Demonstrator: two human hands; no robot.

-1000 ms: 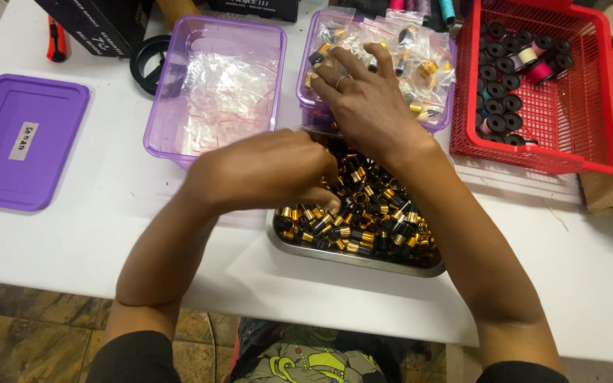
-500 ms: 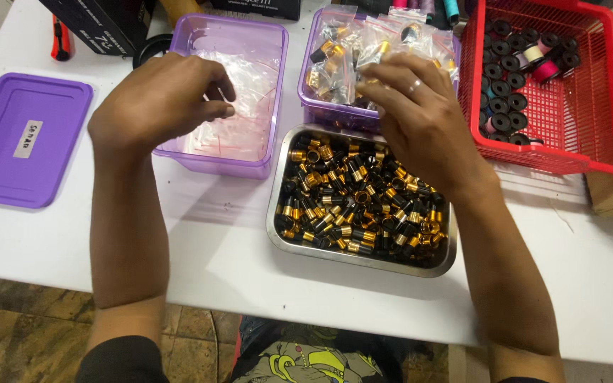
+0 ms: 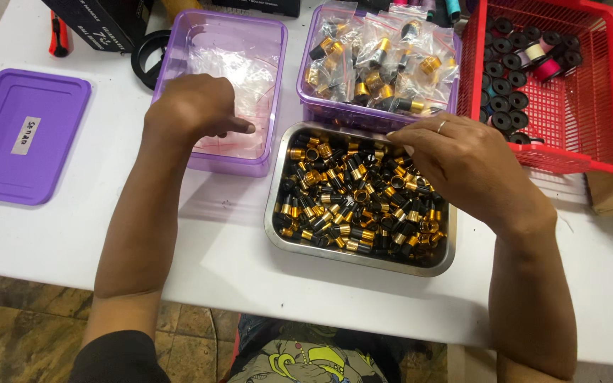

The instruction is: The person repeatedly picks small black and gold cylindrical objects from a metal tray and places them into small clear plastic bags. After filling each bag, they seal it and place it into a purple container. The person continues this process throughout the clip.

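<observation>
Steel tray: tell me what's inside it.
The steel tray holds a heap of small black-and-gold cylindrical parts. The right hand covers its upper right corner, hiding the parts beneath.

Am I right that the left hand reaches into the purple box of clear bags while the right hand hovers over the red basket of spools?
Not quite. The left hand does reach into the purple box of clear bags, but the right hand is over the metal tray of small black and gold parts, not the red basket. The head view shows this.
</observation>
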